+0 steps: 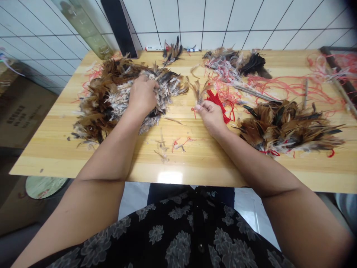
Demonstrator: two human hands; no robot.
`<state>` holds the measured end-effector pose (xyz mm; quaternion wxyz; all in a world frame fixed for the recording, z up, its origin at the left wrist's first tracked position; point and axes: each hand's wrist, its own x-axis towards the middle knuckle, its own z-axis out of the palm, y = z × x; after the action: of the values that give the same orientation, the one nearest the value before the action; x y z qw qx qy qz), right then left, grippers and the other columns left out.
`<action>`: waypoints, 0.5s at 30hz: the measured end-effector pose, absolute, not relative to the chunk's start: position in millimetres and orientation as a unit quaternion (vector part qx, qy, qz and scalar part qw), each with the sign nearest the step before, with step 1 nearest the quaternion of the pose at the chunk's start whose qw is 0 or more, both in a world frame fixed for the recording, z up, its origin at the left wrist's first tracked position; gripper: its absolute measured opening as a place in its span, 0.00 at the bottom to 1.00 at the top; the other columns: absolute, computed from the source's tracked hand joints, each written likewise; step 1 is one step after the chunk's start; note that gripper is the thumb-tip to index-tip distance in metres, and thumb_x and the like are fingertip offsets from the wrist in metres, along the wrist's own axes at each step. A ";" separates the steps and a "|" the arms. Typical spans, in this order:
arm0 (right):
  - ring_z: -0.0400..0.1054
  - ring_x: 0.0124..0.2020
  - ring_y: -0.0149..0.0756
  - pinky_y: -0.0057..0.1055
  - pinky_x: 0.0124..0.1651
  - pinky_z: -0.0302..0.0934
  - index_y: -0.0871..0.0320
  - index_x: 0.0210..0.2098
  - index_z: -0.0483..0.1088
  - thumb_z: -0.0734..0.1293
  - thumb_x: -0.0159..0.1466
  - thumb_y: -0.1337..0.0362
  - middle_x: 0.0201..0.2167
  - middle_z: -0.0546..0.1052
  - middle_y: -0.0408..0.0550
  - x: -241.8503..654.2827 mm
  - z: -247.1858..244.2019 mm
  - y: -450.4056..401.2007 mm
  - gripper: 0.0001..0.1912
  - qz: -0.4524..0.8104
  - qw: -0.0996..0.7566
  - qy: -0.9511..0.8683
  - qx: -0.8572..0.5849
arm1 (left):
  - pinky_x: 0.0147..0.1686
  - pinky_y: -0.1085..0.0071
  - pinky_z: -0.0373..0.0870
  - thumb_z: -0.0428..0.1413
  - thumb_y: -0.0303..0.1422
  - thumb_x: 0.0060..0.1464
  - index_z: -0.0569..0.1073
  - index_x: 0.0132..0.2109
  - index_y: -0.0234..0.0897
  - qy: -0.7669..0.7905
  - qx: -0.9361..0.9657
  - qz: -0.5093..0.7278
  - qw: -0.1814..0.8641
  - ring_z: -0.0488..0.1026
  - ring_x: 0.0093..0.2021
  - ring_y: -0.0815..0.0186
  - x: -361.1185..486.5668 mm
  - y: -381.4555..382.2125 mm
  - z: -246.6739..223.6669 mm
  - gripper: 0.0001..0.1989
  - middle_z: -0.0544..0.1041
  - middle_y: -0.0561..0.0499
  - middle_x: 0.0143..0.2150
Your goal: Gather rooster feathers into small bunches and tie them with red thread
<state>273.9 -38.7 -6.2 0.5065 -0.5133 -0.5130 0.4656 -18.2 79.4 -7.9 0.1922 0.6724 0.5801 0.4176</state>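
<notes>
My left hand (143, 95) reaches into a large pile of brown and grey feathers (95, 93) at the left of the table. Its fingers curl down among the pale quill ends; what they grip, if anything, is hidden. Near the middle, my right hand (209, 113) pinches a small bunch of brown feathers (198, 91) upright between thumb and fingers. A bit of red string (194, 111) dangles just beside these fingertips. Close behind that hand lies a bundle of red strings (219, 102). Tied-looking brown feather bunches (287, 124) are heaped to the right of my right forearm.
Against the tiled wall stand a phone (121, 28) and a tall greenish bottle (89, 29). A marker pen (154, 48) lies at the back. Pink string (290, 87) tangles with feather scraps (225, 61) at the back right. A dark frame (338, 70) sits at the right edge.
</notes>
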 end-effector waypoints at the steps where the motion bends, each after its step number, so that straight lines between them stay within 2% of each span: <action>1: 0.49 0.30 0.29 0.34 0.40 0.45 0.51 0.27 0.63 0.74 0.75 0.71 0.24 0.59 0.32 273.9 -5.5 -39.0 0.24 0.464 0.506 -0.513 -0.515 | 0.81 0.43 0.61 0.86 0.40 0.60 0.78 0.34 0.45 0.581 0.676 0.410 0.192 0.69 0.58 0.44 -18.6 80.4 -8.8 0.23 0.63 0.47 0.39; 5: 0.52 0.30 0.29 0.34 0.40 0.45 0.51 0.26 0.65 0.75 0.74 0.73 0.23 0.61 0.32 274.4 -5.0 -39.0 0.24 0.460 0.505 -0.506 -0.527 | 0.80 0.43 0.62 0.84 0.41 0.61 0.76 0.32 0.46 0.581 0.677 0.413 0.182 0.69 0.60 0.43 -17.6 83.2 -9.8 0.25 0.63 0.47 0.38; 8: 0.54 0.30 0.29 0.34 0.40 0.46 0.52 0.26 0.66 0.76 0.74 0.73 0.23 0.63 0.33 274.6 -6.1 -38.4 0.23 0.451 0.504 -0.508 -0.533 | 0.81 0.42 0.63 0.82 0.39 0.65 0.77 0.35 0.48 0.540 0.701 0.433 0.173 0.73 0.64 0.40 -10.4 77.9 -2.2 0.21 0.75 0.46 0.41; 11: 0.53 0.31 0.29 0.33 0.40 0.46 0.52 0.26 0.65 0.76 0.74 0.71 0.23 0.63 0.34 274.7 -7.5 -37.5 0.24 0.451 0.506 -0.517 -0.522 | 0.79 0.40 0.68 0.78 0.33 0.65 0.81 0.36 0.50 0.485 0.741 0.428 0.179 0.80 0.63 0.39 6.1 60.6 11.6 0.14 0.87 0.46 0.46; 15: 0.53 0.32 0.29 0.32 0.40 0.47 0.52 0.27 0.63 0.76 0.76 0.68 0.25 0.61 0.35 275.8 -10.9 -35.3 0.24 0.457 0.508 -0.523 -0.509 | 0.73 0.46 0.76 0.73 0.28 0.65 0.85 0.38 0.48 0.453 0.760 0.397 0.245 0.85 0.59 0.40 35.1 26.9 27.4 0.09 0.89 0.45 0.44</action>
<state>275.8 -35.3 -10.9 0.5084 -0.5089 -0.5233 0.4568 35.1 26.9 27.4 0.2452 0.7597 0.4532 0.3967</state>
